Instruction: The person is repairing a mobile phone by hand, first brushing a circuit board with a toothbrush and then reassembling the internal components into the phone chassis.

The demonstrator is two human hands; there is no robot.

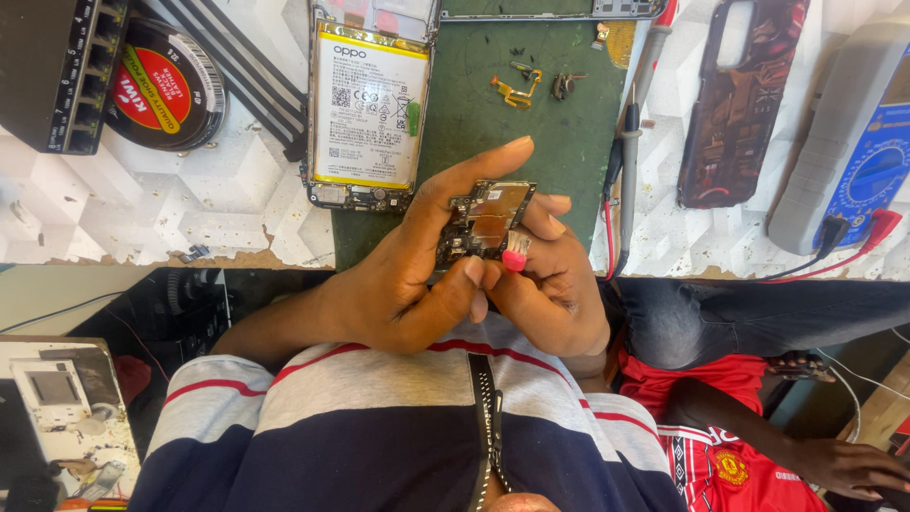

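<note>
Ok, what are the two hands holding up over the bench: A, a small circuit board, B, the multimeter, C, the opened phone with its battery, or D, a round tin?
A: the left hand and right hand together pinch a small circuit board, while the opened phone, tin and multimeter lie untouched on the bench.

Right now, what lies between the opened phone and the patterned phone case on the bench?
In the head view, between opened phone and patterned phone case: green mat, small loose parts, probe leads.

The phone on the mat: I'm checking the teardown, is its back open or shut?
Open: the phone lies with its back cover off, so the battery is exposed, and its lower board shows bare.
</note>
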